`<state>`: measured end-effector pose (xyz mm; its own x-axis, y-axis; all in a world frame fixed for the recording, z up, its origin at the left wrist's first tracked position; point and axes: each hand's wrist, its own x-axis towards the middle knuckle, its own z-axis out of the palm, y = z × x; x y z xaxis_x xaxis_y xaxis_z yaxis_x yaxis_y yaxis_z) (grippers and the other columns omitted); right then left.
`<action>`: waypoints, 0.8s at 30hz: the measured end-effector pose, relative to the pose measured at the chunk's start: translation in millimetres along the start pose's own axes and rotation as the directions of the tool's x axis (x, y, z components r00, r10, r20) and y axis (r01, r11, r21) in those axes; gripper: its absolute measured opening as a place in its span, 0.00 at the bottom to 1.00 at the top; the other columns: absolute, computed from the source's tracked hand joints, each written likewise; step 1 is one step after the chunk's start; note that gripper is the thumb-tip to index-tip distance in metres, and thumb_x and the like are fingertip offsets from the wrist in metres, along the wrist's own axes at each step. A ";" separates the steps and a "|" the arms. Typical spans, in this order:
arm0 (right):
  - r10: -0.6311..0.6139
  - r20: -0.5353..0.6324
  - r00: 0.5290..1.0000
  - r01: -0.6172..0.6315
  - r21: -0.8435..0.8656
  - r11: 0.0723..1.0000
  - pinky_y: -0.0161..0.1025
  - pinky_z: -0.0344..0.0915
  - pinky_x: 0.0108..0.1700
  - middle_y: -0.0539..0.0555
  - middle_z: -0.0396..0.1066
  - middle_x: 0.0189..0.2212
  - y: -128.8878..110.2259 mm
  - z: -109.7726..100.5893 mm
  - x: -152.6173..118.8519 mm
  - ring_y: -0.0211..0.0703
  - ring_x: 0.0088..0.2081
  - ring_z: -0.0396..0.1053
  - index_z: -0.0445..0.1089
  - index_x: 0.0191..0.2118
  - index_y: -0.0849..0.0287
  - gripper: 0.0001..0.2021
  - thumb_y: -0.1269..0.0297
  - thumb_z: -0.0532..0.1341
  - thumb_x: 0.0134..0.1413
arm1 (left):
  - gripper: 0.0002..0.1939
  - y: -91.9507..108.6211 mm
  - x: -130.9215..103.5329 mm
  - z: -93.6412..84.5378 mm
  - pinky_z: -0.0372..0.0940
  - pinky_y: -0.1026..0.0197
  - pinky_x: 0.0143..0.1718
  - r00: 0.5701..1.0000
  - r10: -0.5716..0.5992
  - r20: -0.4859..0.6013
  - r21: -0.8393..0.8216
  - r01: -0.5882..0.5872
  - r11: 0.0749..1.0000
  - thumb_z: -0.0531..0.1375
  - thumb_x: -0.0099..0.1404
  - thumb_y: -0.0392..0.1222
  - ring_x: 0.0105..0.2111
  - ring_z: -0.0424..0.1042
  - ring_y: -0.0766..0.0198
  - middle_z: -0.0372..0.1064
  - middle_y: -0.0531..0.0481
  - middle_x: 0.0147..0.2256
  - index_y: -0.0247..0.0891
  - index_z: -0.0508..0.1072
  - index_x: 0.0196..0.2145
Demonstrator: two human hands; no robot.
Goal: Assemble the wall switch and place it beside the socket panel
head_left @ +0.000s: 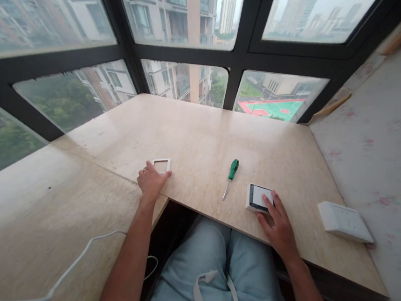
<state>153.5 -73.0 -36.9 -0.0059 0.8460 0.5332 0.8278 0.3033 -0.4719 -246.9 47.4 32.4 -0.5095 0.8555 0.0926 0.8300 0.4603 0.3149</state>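
On the left, my left hand [151,180] is around the near left corner of a thin white square frame [169,164] lying on the tabletop, thumb along its near edge and fingers at its left side. My right hand [279,225] grips a white wall switch [256,194] with a dark border and a white face, which sits on a white box. Fingertips rest on its face, and the thumb is at the near side. Between my hands lies a screwdriver [234,168] with a green handle, its metal tip pointing toward me.
A white socket box [345,220] stands at the right by the papered wall [380,163]. A white cable [73,264] runs across the left part of the stone-patterned tabletop [192,132]. Dark-framed windows [181,58] border the far side. My legs are under the near edge.
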 end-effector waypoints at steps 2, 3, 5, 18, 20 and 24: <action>-0.003 0.003 1.000 0.003 -0.003 1.000 0.66 0.60 0.65 0.59 0.50 0.71 -0.3 -0.6 0.1 0.60 0.70 0.53 0.58 0.68 0.49 0.27 0.59 0.59 0.65 | 0.42 3.3 -1.9 2.2 0.61 0.42 0.53 1.000 0.002 -0.018 0.007 -0.002 1.000 0.64 0.57 0.58 0.56 0.65 0.33 0.70 0.25 0.52 0.27 0.61 0.59; -0.003 0.004 1.000 0.003 -0.003 1.000 0.66 0.60 0.64 0.59 0.50 0.71 -0.4 -0.8 0.1 0.60 0.70 0.54 0.59 0.68 0.49 0.27 0.59 0.59 0.65 | 0.40 4.5 -2.3 3.2 0.61 0.42 0.54 1.000 -0.003 -0.027 0.006 0.003 1.000 0.64 0.57 0.57 0.56 0.65 0.33 0.70 0.26 0.52 0.27 0.61 0.58; 0.000 0.010 1.000 0.000 -0.003 1.000 0.66 0.60 0.65 0.59 0.50 0.71 -0.8 -1.1 0.1 0.60 0.70 0.53 0.59 0.68 0.50 0.27 0.59 0.59 0.65 | 0.38 5.4 -1.4 4.6 0.61 0.43 0.54 0.999 -0.011 -0.037 -0.009 0.010 1.000 0.64 0.57 0.56 0.55 0.65 0.34 0.70 0.26 0.52 0.27 0.63 0.57; -0.022 0.019 1.000 0.022 0.006 1.000 0.65 0.58 0.66 0.58 0.48 0.72 -1.3 -2.5 0.6 0.59 0.70 0.52 0.55 0.69 0.48 0.29 0.59 0.59 0.65 | 0.39 -2.4 8.2 11.6 0.59 0.41 0.58 0.985 -0.157 0.069 -0.211 0.168 0.963 0.69 0.47 0.48 0.60 0.61 0.35 0.65 0.31 0.56 0.33 0.63 0.55; -0.030 0.018 0.999 0.030 0.008 1.000 0.66 0.58 0.66 0.59 0.48 0.72 -0.6 -2.4 0.4 0.60 0.70 0.52 0.55 0.69 0.48 0.29 0.59 0.59 0.65 | 0.42 -4.9 4.7 12.4 0.58 0.44 0.60 0.989 -0.128 0.071 -0.295 0.143 0.945 0.69 0.48 0.47 0.60 0.62 0.40 0.65 0.34 0.56 0.33 0.61 0.58; -0.034 0.016 0.999 0.034 0.011 0.999 0.67 0.58 0.66 0.59 0.49 0.72 -0.2 -2.5 0.6 0.60 0.70 0.51 0.55 0.69 0.48 0.29 0.59 0.59 0.65 | 0.45 -6.1 -5.9 13.2 0.61 0.50 0.59 0.996 -0.064 0.061 -0.483 0.085 0.871 0.70 0.48 0.46 0.58 0.65 0.47 0.64 0.38 0.55 0.33 0.59 0.61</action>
<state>154.8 -73.6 -34.8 -0.0434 0.8421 0.5376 0.8206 0.3369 -0.4616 -246.0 42.7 17.5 -0.5468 0.8372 0.0145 0.5701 0.3595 0.7387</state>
